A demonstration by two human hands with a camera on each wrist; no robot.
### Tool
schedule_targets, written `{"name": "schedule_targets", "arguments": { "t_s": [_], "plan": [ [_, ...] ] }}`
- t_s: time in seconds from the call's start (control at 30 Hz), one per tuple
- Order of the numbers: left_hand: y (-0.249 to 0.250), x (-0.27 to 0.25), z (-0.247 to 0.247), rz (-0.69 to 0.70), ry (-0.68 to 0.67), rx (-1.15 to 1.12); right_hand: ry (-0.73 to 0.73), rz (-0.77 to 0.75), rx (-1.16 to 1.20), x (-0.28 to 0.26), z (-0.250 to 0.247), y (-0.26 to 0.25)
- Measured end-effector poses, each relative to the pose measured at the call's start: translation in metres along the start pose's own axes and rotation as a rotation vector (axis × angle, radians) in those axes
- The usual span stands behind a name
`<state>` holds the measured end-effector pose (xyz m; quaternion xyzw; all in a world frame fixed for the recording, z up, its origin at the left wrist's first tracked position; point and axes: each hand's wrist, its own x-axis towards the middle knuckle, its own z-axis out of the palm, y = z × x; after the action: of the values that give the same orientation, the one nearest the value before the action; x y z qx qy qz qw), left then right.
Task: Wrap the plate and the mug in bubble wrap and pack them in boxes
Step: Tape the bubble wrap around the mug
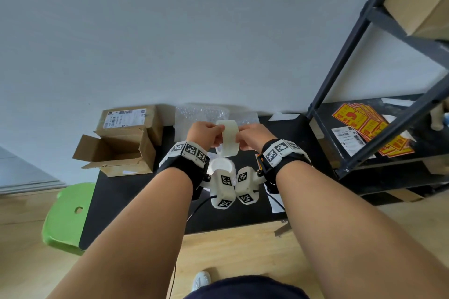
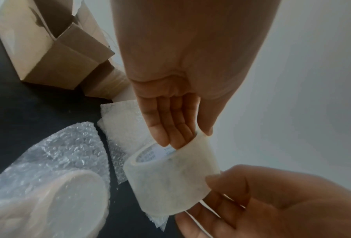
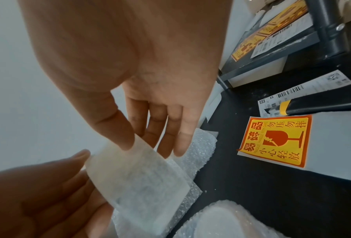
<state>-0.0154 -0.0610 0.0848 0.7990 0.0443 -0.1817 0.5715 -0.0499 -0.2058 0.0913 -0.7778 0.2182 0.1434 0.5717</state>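
Both hands hold a roll of clear tape (image 1: 228, 137) in the air above the black table (image 1: 136, 192). My left hand (image 1: 213, 134) has its fingers (image 2: 166, 128) inside the roll's core and the thumb on the outside of the tape roll (image 2: 170, 178). My right hand (image 1: 243, 139) pinches the roll's other side, its thumb (image 3: 117, 128) on the tape roll (image 3: 139, 177). Below the hands the mug (image 1: 222, 167) lies on the table in bubble wrap; the wrapped mug (image 2: 58, 201) shows in both wrist views (image 3: 221, 222).
An open cardboard box (image 1: 116, 153) stands at the left, a labelled shut box (image 1: 128, 119) behind it. Loose bubble wrap sheets (image 1: 201, 114) lie at the back. A fragile sticker (image 3: 276, 141) and a black-and-yellow tool (image 3: 313, 106) lie at the right, near the dark shelf rack (image 1: 379, 94). A green stool (image 1: 65, 216) stands beside the table.
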Motion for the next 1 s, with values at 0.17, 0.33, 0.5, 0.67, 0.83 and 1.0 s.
{"name": "schedule_targets", "arguments": {
  "t_s": [0.17,0.33,0.5,0.67,0.83,1.0],
  "plan": [
    [0.003,-0.004,-0.013,0.014,-0.152,0.055,0.014,0.035,0.169,-0.001,0.003,-0.009],
    [0.010,-0.011,-0.015,0.030,-0.168,-0.001,0.004,0.048,0.167,-0.001,0.000,-0.017],
    [0.021,-0.016,-0.013,0.042,-0.159,-0.041,0.011,-0.003,0.123,-0.005,-0.003,-0.021],
    [0.025,-0.017,-0.015,0.041,-0.156,-0.117,0.007,-0.049,0.086,-0.010,-0.007,-0.022],
    [0.028,-0.016,-0.013,0.024,-0.103,-0.159,-0.021,-0.071,0.045,-0.012,-0.007,-0.020],
    [0.026,-0.016,-0.016,0.043,-0.149,-0.067,-0.004,-0.051,0.147,-0.008,-0.006,-0.019]
  ]
}}
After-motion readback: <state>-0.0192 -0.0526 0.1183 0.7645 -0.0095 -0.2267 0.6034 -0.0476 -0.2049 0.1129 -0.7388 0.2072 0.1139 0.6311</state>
